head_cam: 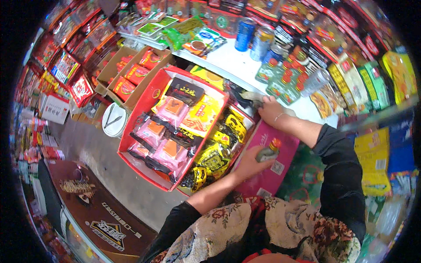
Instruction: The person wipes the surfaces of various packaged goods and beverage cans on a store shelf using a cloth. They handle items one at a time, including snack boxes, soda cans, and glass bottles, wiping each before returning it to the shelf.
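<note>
My left hand (251, 164) holds a small glass bottle (268, 154) with a red cap, above a magenta carton (253, 177). At the edge of the white shelf (227, 49), my right hand (271, 111) presses down on a pale, crumpled cloth (251, 96), its fingers mostly hiding the grip. Beyond that hand, a cluster of small glass bottles (284, 80) with red caps stands on the shelf. Three cans, among them a blue can (244, 34), stand to the left of the bottles.
A red box (136, 125) of packaged snacks sits left of my hands, beside black-and-yellow snack bags (213, 157). Further left are cardboard cartons (131, 95) of red packets and a white bucket (114, 121). Bagged goods (348, 82) line the shelf's right side.
</note>
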`<state>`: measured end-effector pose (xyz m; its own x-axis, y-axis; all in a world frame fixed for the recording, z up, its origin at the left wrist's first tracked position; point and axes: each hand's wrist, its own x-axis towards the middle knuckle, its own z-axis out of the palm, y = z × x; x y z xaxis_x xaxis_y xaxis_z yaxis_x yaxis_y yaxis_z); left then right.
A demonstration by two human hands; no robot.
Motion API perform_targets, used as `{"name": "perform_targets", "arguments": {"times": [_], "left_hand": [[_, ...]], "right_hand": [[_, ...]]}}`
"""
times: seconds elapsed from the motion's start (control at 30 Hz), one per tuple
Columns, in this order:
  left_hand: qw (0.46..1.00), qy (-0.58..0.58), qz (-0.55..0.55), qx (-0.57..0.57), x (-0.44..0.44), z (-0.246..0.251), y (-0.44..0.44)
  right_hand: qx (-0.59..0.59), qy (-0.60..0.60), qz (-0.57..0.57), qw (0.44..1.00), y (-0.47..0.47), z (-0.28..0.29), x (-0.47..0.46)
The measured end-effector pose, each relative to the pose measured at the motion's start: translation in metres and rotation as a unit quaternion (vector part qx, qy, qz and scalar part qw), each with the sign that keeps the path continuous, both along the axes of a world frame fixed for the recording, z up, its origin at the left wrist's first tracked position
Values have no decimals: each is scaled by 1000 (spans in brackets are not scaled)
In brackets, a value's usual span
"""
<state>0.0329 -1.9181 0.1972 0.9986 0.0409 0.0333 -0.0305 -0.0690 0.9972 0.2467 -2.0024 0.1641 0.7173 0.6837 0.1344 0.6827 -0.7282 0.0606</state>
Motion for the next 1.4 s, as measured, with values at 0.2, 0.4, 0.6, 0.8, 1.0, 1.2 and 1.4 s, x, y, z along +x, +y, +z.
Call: {"name": "perform_targets", "arguments": {"times": [0.2,0.4,0.6,0.8,1.0,1.2,1.4], "left_hand": [[998,-38,7,40,2,-10,-4],[1000,-6,-20,-13,0,-6,-8],[998,2,-20,-61,-3,-2,-10],[996,15,-11,-82,-1,-5,-11],[985,19,9,-169,1,-13,-10],[957,12,48,-285,-2,-18,-8],[941,42,84,-324,20,2,11]], "right_hand": [[-406,114,23,906,-85,43,-30],[-424,210,-80,877,-132,78,-35],[-404,264,-141,864,-177,76,-14],[-263,239,-36,934,-180,116,-2],[482,639,21,599,-153,143,-50],[597,718,88,347,-122,136,-63],[434,590,51,679,-88,99,-50]]}}
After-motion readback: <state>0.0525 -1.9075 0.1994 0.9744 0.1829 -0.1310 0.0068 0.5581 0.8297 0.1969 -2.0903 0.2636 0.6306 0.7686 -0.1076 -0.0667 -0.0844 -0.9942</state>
